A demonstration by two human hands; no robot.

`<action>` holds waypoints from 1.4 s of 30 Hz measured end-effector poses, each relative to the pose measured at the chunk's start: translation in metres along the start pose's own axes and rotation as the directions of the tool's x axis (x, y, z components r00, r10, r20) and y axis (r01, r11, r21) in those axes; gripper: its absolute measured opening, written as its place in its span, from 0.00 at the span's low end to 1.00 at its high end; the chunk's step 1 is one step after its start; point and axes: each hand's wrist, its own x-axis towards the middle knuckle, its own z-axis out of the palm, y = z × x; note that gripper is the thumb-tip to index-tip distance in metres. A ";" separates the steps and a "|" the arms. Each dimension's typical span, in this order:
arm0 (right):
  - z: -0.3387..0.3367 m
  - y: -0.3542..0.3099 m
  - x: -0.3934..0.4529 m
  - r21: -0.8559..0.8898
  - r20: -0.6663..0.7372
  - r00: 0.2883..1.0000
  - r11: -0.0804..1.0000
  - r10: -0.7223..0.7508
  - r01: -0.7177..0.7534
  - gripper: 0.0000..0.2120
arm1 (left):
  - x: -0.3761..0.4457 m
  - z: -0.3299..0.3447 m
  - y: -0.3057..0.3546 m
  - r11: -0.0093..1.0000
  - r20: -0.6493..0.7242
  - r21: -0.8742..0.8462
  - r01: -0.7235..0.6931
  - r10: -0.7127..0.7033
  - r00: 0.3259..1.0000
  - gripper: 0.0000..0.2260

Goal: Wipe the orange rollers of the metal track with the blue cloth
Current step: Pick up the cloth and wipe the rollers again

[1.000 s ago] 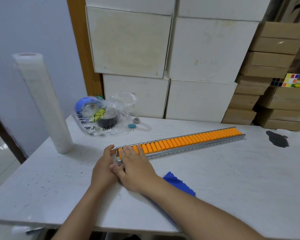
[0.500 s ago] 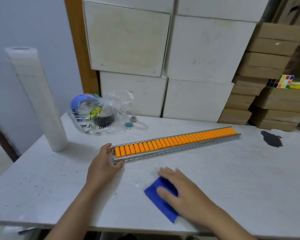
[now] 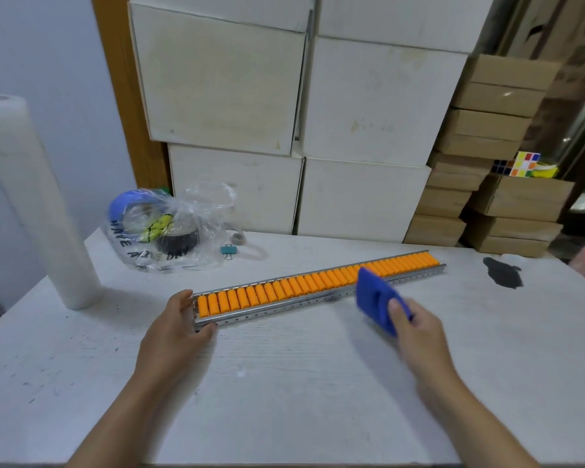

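White and brown boxes (image 3: 379, 106) are stacked behind our white desk (image 3: 284, 383). The metal track (image 3: 318, 292) lies slantwise across it, its orange rollers (image 3: 284, 288) running from near left to far right. Our left hand (image 3: 173, 332) clasps the track's near-left end, thumb and fingers closed on its sides. Our right hand (image 3: 419, 336) grips the blue cloth (image 3: 375, 298), held up just in front of the track's middle, over its near rail. A plastic bag (image 3: 163, 231) and a film roll (image 3: 38, 204) stand far left.
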 end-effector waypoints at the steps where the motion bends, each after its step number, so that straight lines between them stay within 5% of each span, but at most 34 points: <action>1: -0.007 -0.002 0.020 0.035 -0.076 0.996 0.999 0.043 -0.040 0.12 | 0.000 0.000 -0.001 1.000 0.000 0.009 -0.005 0.005 1.000 0.28; 6: -0.036 0.007 0.112 0.003 -0.371 0.923 0.994 0.102 -0.109 0.15 | 0.003 0.000 -0.001 1.000 -0.001 0.018 -0.024 0.024 1.000 0.28; 11: -0.048 0.033 0.174 -0.176 -0.454 0.888 0.970 0.073 -0.170 0.16 | 0.015 0.000 -0.009 0.997 0.025 0.062 -0.053 0.051 0.998 0.30; 16: -0.039 0.064 0.197 -0.340 -0.375 0.920 0.906 0.114 -0.251 0.16 | 0.019 0.001 -0.015 0.993 0.038 0.101 -0.065 0.062 0.997 0.31; 22: -0.024 0.064 0.180 -0.530 -0.280 0.960 0.831 0.016 -0.168 0.19 | 0.022 0.002 -0.020 0.991 0.028 0.108 -0.081 0.078 0.997 0.31; 35: 0.056 0.022 0.086 -0.453 0.016 0.996 0.887 -0.088 0.086 0.20 | 0.013 -0.002 -0.010 0.999 0.005 0.002 -0.048 0.048 0.999 0.30; 42: 0.114 -0.046 0.005 -0.441 0.237 0.946 0.843 -0.222 0.309 0.20 | 0.000 -0.005 0.001 0.998 0.003 -0.051 -0.034 0.035 0.999 0.26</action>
